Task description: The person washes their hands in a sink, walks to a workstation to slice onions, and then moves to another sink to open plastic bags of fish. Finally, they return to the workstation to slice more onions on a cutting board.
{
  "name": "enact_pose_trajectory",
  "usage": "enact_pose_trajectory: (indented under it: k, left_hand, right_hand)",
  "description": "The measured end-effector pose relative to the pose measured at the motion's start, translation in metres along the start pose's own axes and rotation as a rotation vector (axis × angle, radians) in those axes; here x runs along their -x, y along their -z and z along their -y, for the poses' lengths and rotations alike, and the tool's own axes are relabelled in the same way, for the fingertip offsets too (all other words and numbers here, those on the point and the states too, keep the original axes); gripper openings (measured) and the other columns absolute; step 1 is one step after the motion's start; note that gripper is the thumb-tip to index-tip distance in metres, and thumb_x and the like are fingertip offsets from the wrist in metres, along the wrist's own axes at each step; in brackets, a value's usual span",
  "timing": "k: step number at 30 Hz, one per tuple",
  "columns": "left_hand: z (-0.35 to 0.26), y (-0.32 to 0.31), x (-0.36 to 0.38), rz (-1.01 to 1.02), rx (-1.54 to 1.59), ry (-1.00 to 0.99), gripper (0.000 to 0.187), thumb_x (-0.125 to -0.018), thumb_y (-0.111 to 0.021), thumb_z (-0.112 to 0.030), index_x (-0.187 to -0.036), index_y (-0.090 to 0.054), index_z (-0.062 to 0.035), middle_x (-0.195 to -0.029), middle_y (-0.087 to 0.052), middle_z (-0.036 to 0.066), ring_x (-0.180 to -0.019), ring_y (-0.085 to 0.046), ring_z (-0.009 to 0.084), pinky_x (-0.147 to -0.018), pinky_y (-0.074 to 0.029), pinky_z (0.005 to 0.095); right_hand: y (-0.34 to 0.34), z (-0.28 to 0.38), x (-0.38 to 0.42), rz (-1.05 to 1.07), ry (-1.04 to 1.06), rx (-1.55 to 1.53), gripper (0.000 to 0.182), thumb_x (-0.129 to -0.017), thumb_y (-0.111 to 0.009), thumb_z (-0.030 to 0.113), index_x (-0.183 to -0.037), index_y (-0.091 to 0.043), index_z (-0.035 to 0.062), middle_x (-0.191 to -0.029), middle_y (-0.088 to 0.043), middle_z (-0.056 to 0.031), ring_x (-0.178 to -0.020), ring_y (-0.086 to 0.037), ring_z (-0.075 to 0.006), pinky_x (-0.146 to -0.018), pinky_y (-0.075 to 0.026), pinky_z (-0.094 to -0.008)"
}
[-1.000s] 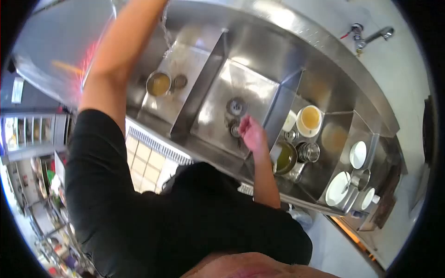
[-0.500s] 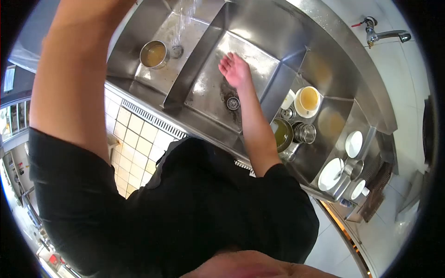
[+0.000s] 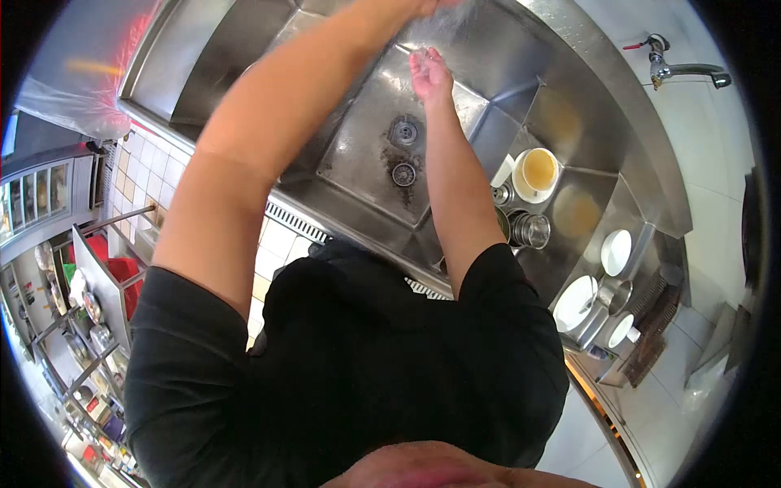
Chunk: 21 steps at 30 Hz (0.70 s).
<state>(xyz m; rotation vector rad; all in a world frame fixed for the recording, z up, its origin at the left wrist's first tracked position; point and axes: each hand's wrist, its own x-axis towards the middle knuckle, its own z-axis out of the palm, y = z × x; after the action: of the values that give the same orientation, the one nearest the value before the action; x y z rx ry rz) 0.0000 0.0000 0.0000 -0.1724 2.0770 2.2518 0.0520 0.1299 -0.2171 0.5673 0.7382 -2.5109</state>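
Observation:
My left hand (image 3: 433,6) is at the top edge of the view, partly cut off; whether it holds anything is hidden. Water (image 3: 457,23) falls beside it over the middle basin of a steel sink (image 3: 366,154). Below the stream, my right hand (image 3: 431,75) is turned palm up with its fingers loosely curled and nothing in it. Two round drain fittings, an upper one (image 3: 404,130) and a lower one (image 3: 403,174), lie on the basin floor, left of my right forearm.
In the right basin are a bowl of yellow-brown liquid (image 3: 540,169) and stacked metal cups (image 3: 533,231). Farther right are a white bowl (image 3: 617,252), a white plate (image 3: 575,303) and a brown rack (image 3: 655,325). A wall tap (image 3: 687,71) juts out at the upper right.
My left arm has swung right across the left basin, now hiding the metal pot there. The water stream has shifted right to the middle basin. My right hand has moved farther up the view.

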Motion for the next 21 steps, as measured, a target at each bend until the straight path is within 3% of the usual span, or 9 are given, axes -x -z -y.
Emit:
enact_pose_trajectory:
  k: [1,3,6,13,14,15,17,19,21]
  left_hand:
    - [0.016,0.001,0.019,0.009,-0.310,-0.033,0.024,-0.098,-0.051,-0.012,-0.109,-0.070,-0.0025,-0.093,-0.075,0.011,-0.074,-0.069,0.0250,-0.062,-0.058,0.0338]
    - [0.068,0.000,0.025,-0.137,0.160,0.324,0.036,-0.091,-0.075,-0.031,-0.119,-0.070,-0.0081,-0.115,-0.068,0.007,-0.099,-0.060,0.0233,-0.082,-0.051,0.0396]
    - [0.078,-0.015,0.067,-0.188,-0.044,0.302,0.028,-0.093,-0.071,-0.026,-0.112,-0.072,-0.0062,-0.102,-0.068,0.006,-0.091,-0.061,0.0203,-0.073,-0.051,0.0386]
    - [0.103,-0.032,0.085,-0.331,-0.046,0.340,0.020,-0.092,-0.071,-0.021,-0.108,-0.075,-0.0098,-0.090,-0.069,0.003,-0.076,-0.063,0.0169,-0.069,-0.054,0.0356]
    - [0.096,-0.046,0.098,-0.459,0.124,0.307,0.016,-0.087,-0.068,-0.019,-0.095,-0.075,-0.0071,-0.089,-0.070,0.010,-0.077,-0.062,0.0217,-0.067,-0.052,0.0416]
    - [0.120,-0.037,0.084,-0.419,0.121,0.373,0.015,-0.087,-0.068,-0.021,-0.094,-0.077,-0.0109,-0.094,-0.073,0.011,-0.079,-0.065,0.0217,-0.069,-0.053,0.0398]
    - [0.121,-0.025,0.080,-0.326,-0.190,0.311,0.015,-0.087,-0.069,-0.024,-0.091,-0.078,-0.0133,-0.090,-0.075,0.009,-0.077,-0.070,0.0180,-0.068,-0.057,0.0351]
    - [0.108,0.004,0.067,-0.119,-0.291,0.208,0.027,-0.091,-0.069,-0.034,-0.081,-0.076,-0.0096,-0.075,-0.073,0.007,-0.069,-0.070,0.0155,-0.066,-0.058,0.0330]
    - [0.055,0.012,0.051,-0.305,-0.184,0.205,0.042,-0.095,-0.067,-0.046,-0.090,-0.074,-0.0048,-0.081,-0.074,0.011,-0.073,-0.070,0.0182,-0.063,-0.057,0.0353]
  right_hand:
    - [-0.002,-0.001,0.002,-0.041,-0.039,0.002,0.023,-0.103,-0.052,0.007,-0.126,-0.053,0.0041,-0.110,-0.065,-0.0118,-0.102,-0.065,-0.0283,-0.098,-0.056,-0.0498]
    - [-0.016,0.004,0.021,-0.122,-0.117,-0.001,0.022,-0.106,-0.050,0.016,-0.125,-0.054,0.0054,-0.111,-0.064,-0.0101,-0.103,-0.063,-0.0279,-0.095,-0.056,-0.0473]
    - [0.018,-0.006,-0.007,0.486,-0.321,-0.459,0.027,-0.107,-0.046,0.024,-0.127,-0.055,0.0072,-0.112,-0.065,-0.0086,-0.101,-0.064,-0.0261,-0.089,-0.054,-0.0442]
    - [0.013,-0.010,0.003,0.216,-0.003,0.023,0.019,-0.102,-0.051,0.010,-0.117,-0.062,0.0051,-0.108,-0.067,-0.0082,-0.098,-0.065,-0.0229,-0.083,-0.053,-0.0363]
    - [0.040,-0.015,-0.024,0.184,-0.016,0.085,0.024,-0.102,-0.051,0.012,-0.121,-0.062,0.0013,-0.118,-0.069,-0.0102,-0.105,-0.066,-0.0224,-0.087,-0.054,-0.0380]
    - [0.002,0.000,0.029,0.390,0.035,0.046,0.027,-0.101,-0.049,0.012,-0.121,-0.062,-0.0013,-0.121,-0.069,-0.0115,-0.108,-0.066,-0.0217,-0.090,-0.054,-0.0384]
    - [-0.003,0.002,0.038,0.349,0.072,0.095,0.026,-0.099,-0.047,0.010,-0.116,-0.064,0.0002,-0.125,-0.068,-0.0127,-0.106,-0.065,-0.0190,-0.092,-0.054,-0.0356]
    - [0.027,-0.001,0.019,-0.052,-0.132,-0.005,0.010,-0.098,-0.060,0.009,-0.105,-0.063,0.0030,-0.090,-0.065,-0.0035,-0.071,-0.060,-0.0179,-0.090,-0.056,-0.0378]
    - [0.050,0.004,0.021,0.159,-0.219,0.108,0.013,-0.099,-0.064,0.017,-0.106,-0.062,0.0067,-0.085,-0.063,-0.0010,-0.072,-0.060,-0.0188,-0.096,-0.052,-0.0480]
